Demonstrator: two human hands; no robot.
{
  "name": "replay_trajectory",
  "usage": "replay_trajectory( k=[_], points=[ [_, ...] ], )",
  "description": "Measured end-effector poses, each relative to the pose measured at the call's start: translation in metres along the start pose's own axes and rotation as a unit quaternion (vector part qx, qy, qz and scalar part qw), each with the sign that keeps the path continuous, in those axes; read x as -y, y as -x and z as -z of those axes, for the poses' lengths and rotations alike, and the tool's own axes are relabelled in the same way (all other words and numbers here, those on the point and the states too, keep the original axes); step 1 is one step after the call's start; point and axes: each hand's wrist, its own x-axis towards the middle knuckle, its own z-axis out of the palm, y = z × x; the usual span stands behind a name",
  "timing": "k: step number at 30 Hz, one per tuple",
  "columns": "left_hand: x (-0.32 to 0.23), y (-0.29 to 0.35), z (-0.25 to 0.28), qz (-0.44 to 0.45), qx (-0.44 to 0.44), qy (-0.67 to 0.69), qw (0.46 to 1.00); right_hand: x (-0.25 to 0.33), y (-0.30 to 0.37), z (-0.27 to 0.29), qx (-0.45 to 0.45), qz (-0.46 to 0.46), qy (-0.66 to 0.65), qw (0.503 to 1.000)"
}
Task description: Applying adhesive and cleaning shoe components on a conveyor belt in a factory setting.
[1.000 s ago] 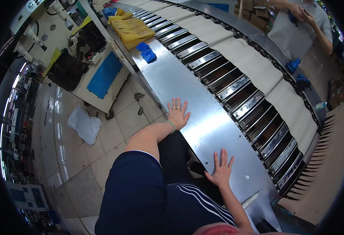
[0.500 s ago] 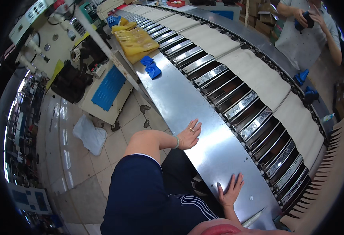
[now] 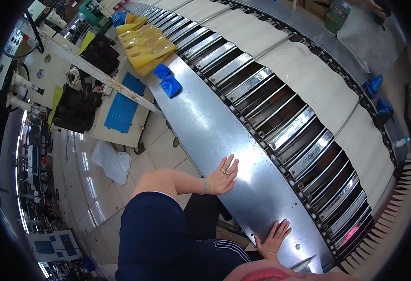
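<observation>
My left hand [image 3: 222,178] lies flat on the shiny metal side table [image 3: 191,124], fingers spread, with a ring on one finger. Nearer to me, my right hand [image 3: 273,240] also rests palm down on the metal, fingers apart. Neither hand holds anything. Beside my right wrist is a slim, pointed, silvery tool [image 3: 303,263], partly cut off from sight; its kind is unclear. Two small blue curved pieces [image 3: 169,85] lie on the table farther up, next to a crumpled yellow see-through plastic bag [image 3: 145,49].
Along the table runs a curved conveyor of metal slats [image 3: 287,133], its far side covered by off-white cloth [image 3: 303,70]. Blue pieces [image 3: 373,86] sit on its far ledge. Part of another person shows at the upper right. A machine cabinet [image 3: 121,112] and a white bag [image 3: 111,161] are at left.
The view has shifted, and the other person across the conveyor is now mostly out of it. Both my hands stay flat on the table.
</observation>
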Motion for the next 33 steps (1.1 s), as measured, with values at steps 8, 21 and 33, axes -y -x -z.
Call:
replay_trajectory(
  k=[8, 21, 33],
  points=[
    [-0.002, 0.004, -0.003, -0.001, -0.015, -0.003, 1.0, 0.002, 0.003, 0.0, -0.044, 0.006, 0.016, 0.999],
    [-0.009, 0.007, -0.005, -0.003, -0.026, -0.008, 1.0, 0.002, 0.008, 0.0, -0.063, -0.046, 0.05, 0.996],
    [-0.01, 0.002, -0.003, -0.019, 0.019, 0.022, 0.999, -0.006, 0.011, -0.005, -0.03, -0.049, 0.06, 0.997]
  ],
)
